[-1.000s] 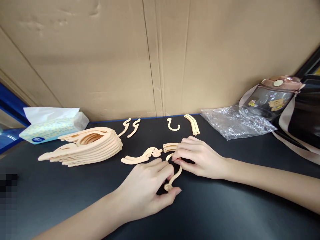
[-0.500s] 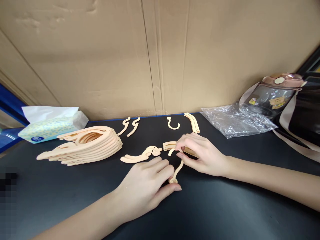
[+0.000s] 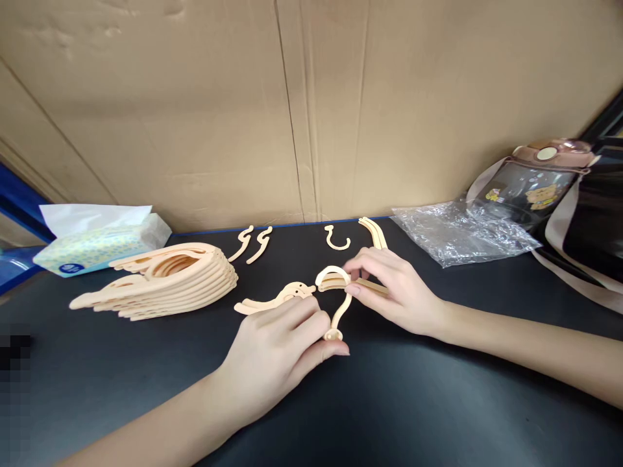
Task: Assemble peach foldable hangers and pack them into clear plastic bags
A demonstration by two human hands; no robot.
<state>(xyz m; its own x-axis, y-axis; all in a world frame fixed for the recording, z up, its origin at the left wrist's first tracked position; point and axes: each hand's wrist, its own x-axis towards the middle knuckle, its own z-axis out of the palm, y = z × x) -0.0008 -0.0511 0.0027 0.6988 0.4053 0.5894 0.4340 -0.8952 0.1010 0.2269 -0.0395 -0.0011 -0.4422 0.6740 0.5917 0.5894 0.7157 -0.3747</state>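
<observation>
Between my hands stands a cream plastic hanger hook (image 3: 341,311), its curved end up and its round base low. My left hand (image 3: 287,344) pinches the base between thumb and fingers; part of what it grips is hidden. My right hand (image 3: 389,285) has thumb and forefinger closed on the side of the hook's curve. Just beyond my left hand lie joined hanger arm pieces (image 3: 277,299), partly covered by it. Several straight bars (image 3: 374,287) lie behind my right fingers, and more curved bars (image 3: 374,232) rest farther back.
A stack of folded hangers (image 3: 185,285) sits at left before a tissue pack (image 3: 102,243). Two small arm pieces (image 3: 257,245) and a loose hook (image 3: 335,240) lie toward the cardboard wall (image 3: 219,130). At right are a clear plastic bag (image 3: 462,233) and a strapped bottle (image 3: 530,185).
My right fingers have shifted from over the hook's top to its right side, so its curve now shows. The hook and my left hand have moved slightly up and left.
</observation>
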